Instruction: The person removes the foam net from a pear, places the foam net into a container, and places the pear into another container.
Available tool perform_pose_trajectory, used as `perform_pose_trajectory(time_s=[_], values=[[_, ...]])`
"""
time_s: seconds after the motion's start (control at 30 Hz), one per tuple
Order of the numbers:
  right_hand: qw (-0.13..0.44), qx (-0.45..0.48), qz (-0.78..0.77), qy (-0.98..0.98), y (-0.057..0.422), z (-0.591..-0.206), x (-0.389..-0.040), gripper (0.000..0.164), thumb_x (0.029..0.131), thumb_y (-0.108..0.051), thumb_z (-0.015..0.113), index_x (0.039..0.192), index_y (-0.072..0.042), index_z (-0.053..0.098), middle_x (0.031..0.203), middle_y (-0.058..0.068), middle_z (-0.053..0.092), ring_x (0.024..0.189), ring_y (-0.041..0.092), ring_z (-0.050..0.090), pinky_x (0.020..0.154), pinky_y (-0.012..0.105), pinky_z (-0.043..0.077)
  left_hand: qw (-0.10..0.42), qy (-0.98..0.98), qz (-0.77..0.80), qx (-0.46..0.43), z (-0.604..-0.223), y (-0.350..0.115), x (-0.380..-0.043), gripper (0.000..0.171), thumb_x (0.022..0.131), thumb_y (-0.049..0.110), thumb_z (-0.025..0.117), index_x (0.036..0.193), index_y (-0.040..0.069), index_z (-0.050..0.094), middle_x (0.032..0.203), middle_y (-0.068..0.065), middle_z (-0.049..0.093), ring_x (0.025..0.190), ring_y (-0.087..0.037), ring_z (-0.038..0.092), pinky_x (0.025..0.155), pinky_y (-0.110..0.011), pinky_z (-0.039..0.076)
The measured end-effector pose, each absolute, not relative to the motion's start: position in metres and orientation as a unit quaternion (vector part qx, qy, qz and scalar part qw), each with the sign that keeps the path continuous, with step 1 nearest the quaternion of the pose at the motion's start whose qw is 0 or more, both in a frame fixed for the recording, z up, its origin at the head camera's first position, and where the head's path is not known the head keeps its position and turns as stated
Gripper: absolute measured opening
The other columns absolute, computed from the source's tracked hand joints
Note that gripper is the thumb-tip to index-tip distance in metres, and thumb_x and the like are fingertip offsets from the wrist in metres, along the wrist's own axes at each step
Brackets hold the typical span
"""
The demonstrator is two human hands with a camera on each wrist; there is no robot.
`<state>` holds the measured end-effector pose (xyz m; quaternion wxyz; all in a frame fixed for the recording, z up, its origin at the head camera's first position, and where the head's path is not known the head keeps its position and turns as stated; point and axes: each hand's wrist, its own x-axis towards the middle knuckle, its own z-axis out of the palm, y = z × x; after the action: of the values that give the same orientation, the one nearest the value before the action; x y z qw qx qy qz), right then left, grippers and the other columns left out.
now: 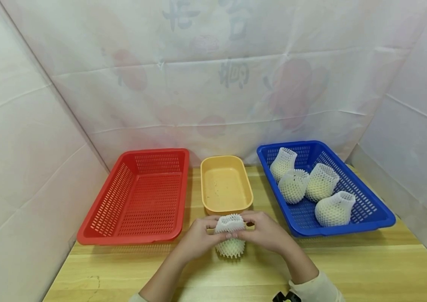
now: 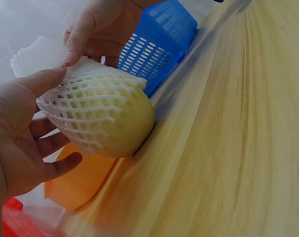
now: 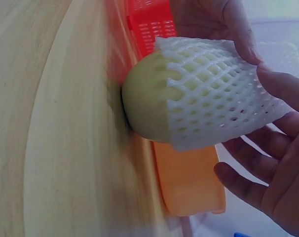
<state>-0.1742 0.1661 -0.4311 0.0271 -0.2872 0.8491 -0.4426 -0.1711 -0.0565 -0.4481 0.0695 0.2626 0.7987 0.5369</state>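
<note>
A round, pale yellow-green fruit [image 2: 133, 123] rests on the wooden table, its bare lower end sticking out of a white foam net sleeve [image 3: 208, 94]. My left hand [image 1: 197, 240] grips the sleeve from the left, thumb on the near side and fingers behind. From the other side my right hand [image 1: 268, 234] holds the same sleeve, and the two thumbs meet on its front. Above the fruit the net narrows to a loose, open top. The exact kind of fruit cannot be told.
Behind the hands stands a yellow-orange tub [image 1: 226, 188]. A red basket [image 1: 183, 201] is at the left. At the right, a blue basket [image 1: 372, 216] contains several net-wrapped fruits [image 1: 332, 209]. White cloth [image 1: 213, 100] hangs behind the table.
</note>
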Motion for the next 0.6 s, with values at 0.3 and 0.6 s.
perform_pose_trajectory(time_s=[0.3, 0.6], values=[[0.036, -0.298, -0.450, 0.841, 0.166, -0.433, -0.175, 0.018, 0.083, -0.039, 0.070, 0.099, -0.030, 0.071, 0.110, -0.013, 0.065, 0.104, 0.010, 0.060, 0.087, 0.030, 0.051, 0.066, 0.798, 0.544, 0.251, -0.430, -0.054, -0.162, 0.019, 0.083, 0.022, 0.072, 0.101, 0.015, 0.073, 0.118, 0.003, 0.065, 0.111, -0.014, 0.059, 0.092, -0.029, 0.049], [0.029, -0.283, -0.465, 0.838, 0.165, -0.429, -0.173, 0.020, 0.083, -0.037, 0.070, 0.101, -0.029, 0.071, 0.110, -0.012, 0.067, 0.104, 0.010, 0.061, 0.086, 0.030, 0.051, 0.070, 0.790, 0.555, 0.251, -0.434, -0.055, -0.165, 0.025, 0.083, 0.028, 0.072, 0.106, 0.019, 0.071, 0.114, 0.004, 0.067, 0.107, -0.012, 0.061, 0.092, -0.033, 0.049]])
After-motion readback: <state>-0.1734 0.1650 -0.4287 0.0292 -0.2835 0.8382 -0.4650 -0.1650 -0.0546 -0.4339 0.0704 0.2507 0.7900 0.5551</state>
